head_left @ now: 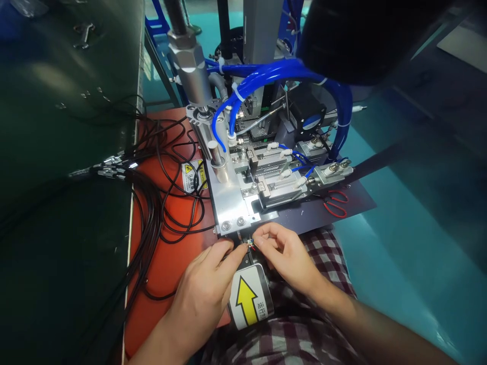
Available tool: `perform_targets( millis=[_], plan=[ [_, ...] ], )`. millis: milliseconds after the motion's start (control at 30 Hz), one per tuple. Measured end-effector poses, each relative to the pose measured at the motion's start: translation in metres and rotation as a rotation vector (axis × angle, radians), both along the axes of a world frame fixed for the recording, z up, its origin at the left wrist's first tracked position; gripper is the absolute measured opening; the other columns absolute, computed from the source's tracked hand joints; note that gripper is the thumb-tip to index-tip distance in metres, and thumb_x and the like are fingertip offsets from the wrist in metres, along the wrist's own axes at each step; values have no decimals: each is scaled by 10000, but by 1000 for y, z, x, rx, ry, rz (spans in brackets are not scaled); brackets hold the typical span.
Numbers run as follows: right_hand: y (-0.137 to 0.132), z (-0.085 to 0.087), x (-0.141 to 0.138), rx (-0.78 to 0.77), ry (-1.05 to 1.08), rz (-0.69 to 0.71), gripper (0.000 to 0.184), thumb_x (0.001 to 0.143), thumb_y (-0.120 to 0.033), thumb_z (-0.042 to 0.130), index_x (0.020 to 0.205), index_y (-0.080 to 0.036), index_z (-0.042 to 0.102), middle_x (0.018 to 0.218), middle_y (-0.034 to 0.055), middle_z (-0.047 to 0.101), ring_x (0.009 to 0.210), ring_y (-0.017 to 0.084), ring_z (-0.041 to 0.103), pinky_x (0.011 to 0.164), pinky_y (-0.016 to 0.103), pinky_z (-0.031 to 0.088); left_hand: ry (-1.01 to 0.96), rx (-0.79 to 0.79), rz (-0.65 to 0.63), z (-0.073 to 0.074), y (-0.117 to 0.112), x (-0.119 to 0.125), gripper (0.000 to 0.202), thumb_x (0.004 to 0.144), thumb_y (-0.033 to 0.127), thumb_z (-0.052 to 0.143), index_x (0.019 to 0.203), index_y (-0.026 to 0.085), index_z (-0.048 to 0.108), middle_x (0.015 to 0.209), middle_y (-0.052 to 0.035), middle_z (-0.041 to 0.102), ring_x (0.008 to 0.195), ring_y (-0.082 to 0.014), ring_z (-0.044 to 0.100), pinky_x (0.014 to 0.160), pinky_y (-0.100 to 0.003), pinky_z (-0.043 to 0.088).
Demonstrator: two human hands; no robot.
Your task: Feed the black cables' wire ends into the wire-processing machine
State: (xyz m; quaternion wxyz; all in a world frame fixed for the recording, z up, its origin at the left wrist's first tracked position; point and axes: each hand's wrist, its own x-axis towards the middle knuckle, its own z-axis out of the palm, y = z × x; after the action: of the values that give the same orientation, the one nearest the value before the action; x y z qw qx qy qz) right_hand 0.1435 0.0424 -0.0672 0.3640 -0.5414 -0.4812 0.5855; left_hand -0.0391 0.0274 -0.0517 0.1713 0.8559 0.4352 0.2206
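My left hand (211, 271) and my right hand (283, 253) meet at the front edge of a metal machine (232, 200). Between their fingertips is a small cable end with thin coloured wires (250, 244), including a red one. Thumb and forefinger of each hand are pinched together on it. Fingers partly cover the piece, so its exact shape does not show. Just below the hands, a label with a yellow arrow (246, 299) is stuck on a part of the machine.
Many black cables (150, 223) with metal ends lie left across an orange surface (182, 263) and a dark green table (68, 213). Red-handled scissors (337, 203) rest right of the machine. Blue air hoses (266, 76) arch above it. A wrench (87, 34) lies far left.
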Motion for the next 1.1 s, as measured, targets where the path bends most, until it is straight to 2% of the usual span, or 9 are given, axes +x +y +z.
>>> perform_targets(
  millis=[167,300,400,567,633,767,867,1000,1100],
  plan=[
    [-5,-11,-2,168,-63,-22,135,891,-258,515,781,-187,546,662,-27,479,527,105,386,487,241,332,-7,-16,24,-3,-2,0,355,903,75,416,1209,167,568,953,-81,585,809,-182,576,674,-274,498],
    [-7,-14,-4,203,-61,-22,127,899,-256,499,795,-192,535,695,-19,482,552,115,402,512,249,353,-5,-20,22,-5,-3,0,372,891,59,418,1217,167,561,963,-83,585,813,-191,575,686,-292,503],
    [-6,-12,-5,151,-42,-43,128,884,-253,512,771,-195,524,677,-22,487,556,118,426,513,246,367,-4,-14,24,-4,-3,0,371,886,56,421,1212,165,562,965,-84,584,812,-193,576,680,-294,506],
    [-3,-9,1,-33,19,-25,146,869,-281,531,757,-191,551,681,-11,543,584,127,496,515,233,412,11,15,12,-1,-1,0,352,890,59,411,1187,152,575,954,-88,588,787,-180,581,660,-277,515],
    [-1,-5,3,-42,-13,-20,157,865,-306,538,771,-186,577,684,-3,562,576,130,501,496,233,406,25,37,1,0,0,0,345,879,49,416,1163,142,588,947,-91,594,781,-183,589,651,-276,524],
    [0,1,-1,14,-57,-46,168,851,-337,542,801,-187,600,602,-23,514,521,126,453,467,237,368,37,54,-1,1,2,1,344,862,34,427,1142,130,602,924,-92,601,762,-189,600,630,-279,533],
    [-1,-1,-6,44,-74,-50,138,841,-308,565,783,-186,590,577,-36,487,493,114,422,461,235,354,32,60,1,2,2,1,324,865,40,435,1122,118,616,910,-95,601,756,-192,604,615,-274,532],
    [-3,-6,-6,169,-157,-28,118,874,-257,540,783,-192,578,614,-28,505,522,115,441,490,238,358,27,44,-6,2,2,1,311,869,53,446,1121,102,621,897,-100,602,750,-202,602,606,-289,533],
    [-2,-3,-2,264,-242,4,132,890,-223,513,772,-196,563,642,-17,523,563,129,474,520,248,368,23,37,-10,3,2,1,308,869,57,451,1121,97,623,896,-103,602,746,-208,601,604,-300,532]
  ],
)
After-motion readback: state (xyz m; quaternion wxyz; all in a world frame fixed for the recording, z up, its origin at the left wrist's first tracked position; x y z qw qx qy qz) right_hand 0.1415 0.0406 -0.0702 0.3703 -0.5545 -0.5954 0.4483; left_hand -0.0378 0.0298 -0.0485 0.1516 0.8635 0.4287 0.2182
